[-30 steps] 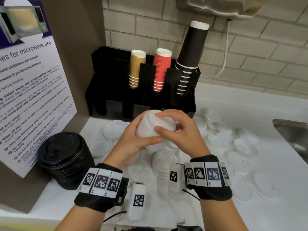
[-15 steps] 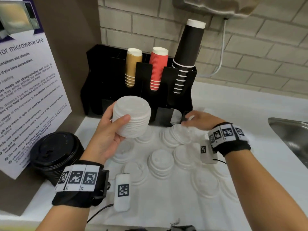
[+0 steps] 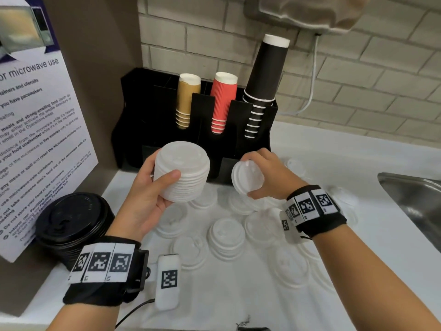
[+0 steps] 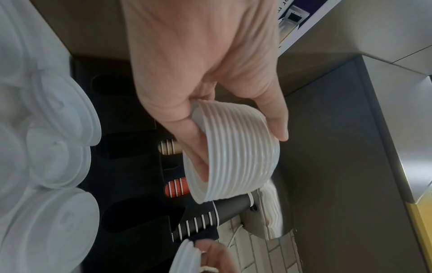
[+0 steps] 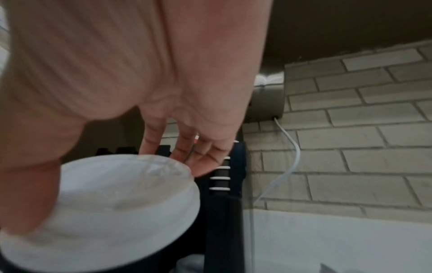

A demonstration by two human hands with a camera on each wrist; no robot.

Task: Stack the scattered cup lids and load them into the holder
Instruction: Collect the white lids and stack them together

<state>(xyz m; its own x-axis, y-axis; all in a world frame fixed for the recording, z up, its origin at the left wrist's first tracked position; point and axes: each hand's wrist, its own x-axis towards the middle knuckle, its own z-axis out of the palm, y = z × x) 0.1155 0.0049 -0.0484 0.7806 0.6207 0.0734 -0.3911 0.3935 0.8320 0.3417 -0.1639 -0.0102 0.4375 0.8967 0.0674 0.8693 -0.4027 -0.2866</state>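
Nearest the person, below both wrists, loose white lids [image 3: 226, 237] lie scattered on the white counter [image 3: 238, 302], some singly, some already nested in low piles of 2 or more. Just left of the left wrist sits a stack of black lids [image 3: 71, 225], which this step need not touch

The left hand [image 3: 145, 199] is raised above the scatter, its thumb and fingers curled round a tall stack of white lids [image 3: 182, 172], gripped by the ribbed sides and tilted a little. In the left wrist view the rims sit evenly, so the stack looks well nested. To its right, apart from it, the right hand [image 3: 267, 175] pinches 1 single lid [image 3: 247, 177] by its rim, thumb below and fingers above, with its face turned toward the stack

The step in hand looks like adding this lid to the stack. To do it well, turn the lid dome-up to match the others, bring it square over the top of the stack, and press lightly until the rim seats; a skewed lid would likely wedge. The left grip should stay low on the sides, leaving the top free

Beyond both hands stands the black holder [image 3: 152, 120], carrying 3 columns of cups: tan cups [image 3: 187, 99], red cups [image 3: 223, 101] and black cups [image 3: 267, 75]. Its lower front pockets, just past the fingertips, appear to be where the stack belongs
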